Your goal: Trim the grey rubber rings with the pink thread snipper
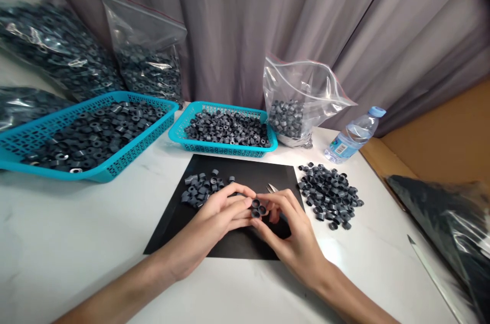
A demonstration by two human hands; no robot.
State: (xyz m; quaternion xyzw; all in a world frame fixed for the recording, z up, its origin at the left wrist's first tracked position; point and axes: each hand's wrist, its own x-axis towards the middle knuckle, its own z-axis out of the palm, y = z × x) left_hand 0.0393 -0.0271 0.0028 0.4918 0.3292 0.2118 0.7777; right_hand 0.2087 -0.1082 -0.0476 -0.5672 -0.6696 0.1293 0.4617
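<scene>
Three small dark grey plastic caps (255, 203), round and hollow with their openings toward me, are bunched between my fingertips. My left hand (220, 214) reaches in from the left, its fingers closed around the caps' left side. From the other side, the thumb and forefinger of my right hand (294, 237) pinch the same caps. Both hands are just above a black mat (237, 250). A loose heap of similar grey caps (199, 189) lies on the mat beyond my left hand. The metal tips of a pointed tool (272, 188) show behind my right fingers; the rest is hidden.
Blue baskets (115, 171) (222, 149) hold many dark grey parts. Another pile of caps (331, 194) lies right of the mat. Behind stand clear zip bags (147, 66) (287, 115) of parts and a water bottle (354, 135). A pointed strip (432, 275) lies far right.
</scene>
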